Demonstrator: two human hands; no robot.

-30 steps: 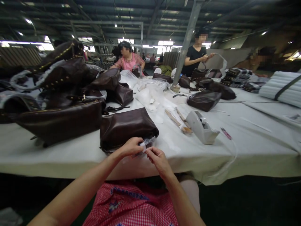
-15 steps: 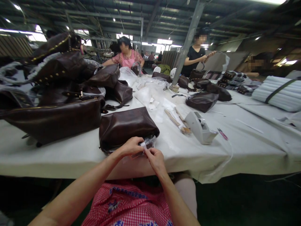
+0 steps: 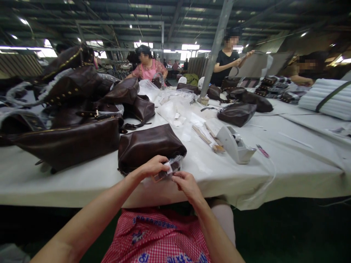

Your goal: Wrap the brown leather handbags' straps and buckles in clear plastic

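Observation:
A dark brown leather bag (image 3: 149,146) lies on the white table (image 3: 287,171) right in front of me. At its near corner my left hand (image 3: 153,166) is closed on a small part of the bag wrapped in clear plastic (image 3: 171,167), with a white strip over it. My right hand (image 3: 186,184) is just to the right, its fingers pinched at the same wrapped part. What exactly lies under the plastic I cannot make out.
A heap of brown bags (image 3: 68,109) fills the table's left. A white tape dispenser (image 3: 236,146), wooden sticks (image 3: 204,137) and a pink tool (image 3: 263,151) lie to the right. Plastic sheets (image 3: 175,106) spread behind. Other people (image 3: 149,67) work at the far side. White rolls (image 3: 326,98) lie at right.
Both hands stayed at the bag's near corner. The right hand shifted slightly lower and to the right, and the wrapped part with its white strip shows more between the hands.

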